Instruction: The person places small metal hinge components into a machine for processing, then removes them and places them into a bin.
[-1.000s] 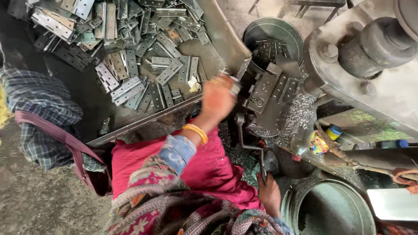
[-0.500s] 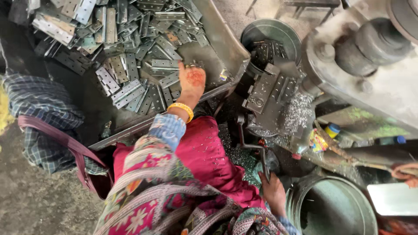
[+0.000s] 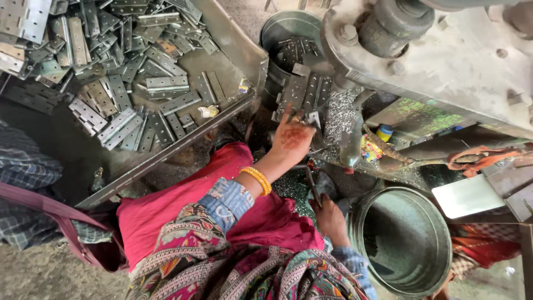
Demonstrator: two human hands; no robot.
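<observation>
At the far left a sloping metal tray (image 3: 233, 41) holds a loose heap of flat grey hinge plates (image 3: 119, 89), most lying flat with their rows of holes facing up, a few overlapping each other. Below the tray's lower edge, the person's lap is covered in bright pink cloth (image 3: 183, 205), with a patterned sleeve and a yellow bangle (image 3: 257, 179) at the wrist. Further right, the left hand (image 3: 291, 139) reaches forward, palm side showing a reddish stain, its fingers spread partly open and their tips resting on a hinge plate on the machine bed (image 3: 302, 91); whether they actually pinch it is not clear. Just beyond that plate stands a small round metal bucket (image 3: 277, 30) with more plates inside. Silvery metal shavings (image 3: 338, 114) lie piled beside the bed, beneath the heavy grey press body (image 3: 444, 61). Lower down, the right hand (image 3: 330, 219) is curled closed around the lower end of a thin dark lever (image 3: 312, 186). To its right sits a large round steel tub (image 3: 438, 244), and near it a pale flat sheet (image 3: 466, 194).
</observation>
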